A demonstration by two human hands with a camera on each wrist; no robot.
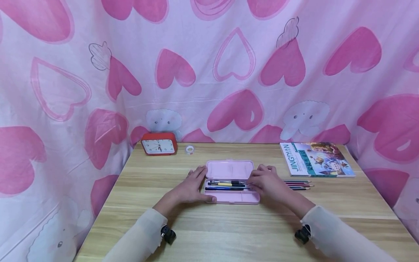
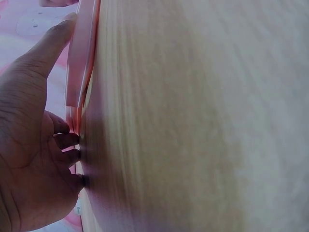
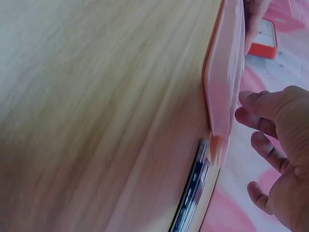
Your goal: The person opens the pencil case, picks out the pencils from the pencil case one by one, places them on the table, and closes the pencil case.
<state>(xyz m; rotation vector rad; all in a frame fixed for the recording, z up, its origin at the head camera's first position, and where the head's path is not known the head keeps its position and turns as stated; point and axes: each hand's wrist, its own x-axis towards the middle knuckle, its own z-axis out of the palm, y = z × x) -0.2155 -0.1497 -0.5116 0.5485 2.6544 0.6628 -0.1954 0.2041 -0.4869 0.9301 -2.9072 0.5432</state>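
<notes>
A pink pencil case [image 1: 224, 197] lies on the table with its lid [image 1: 226, 169] folded back. Inside its rear compartment are several pens [image 1: 226, 184], one yellow and black, one dark blue. My left hand [image 1: 191, 187] holds the left end of the case, thumb at the front corner and fingers beside the back. Over the right end bends my right hand [image 1: 266, 183], covering the ends of the pens. In the right wrist view its fingers [image 3: 260, 104] are loosely curled above the case [image 3: 224, 72], with nothing visible between them. Several pencils [image 1: 299, 185] lie right of the case.
A red alarm clock [image 1: 159, 144] stands at the back left, with a small roll of white tape [image 1: 189, 149] beside it. A magazine [image 1: 317, 159] lies at the back right. Behind the wooden table [image 1: 229, 233] hangs a pink heart-patterned curtain [image 1: 203, 94].
</notes>
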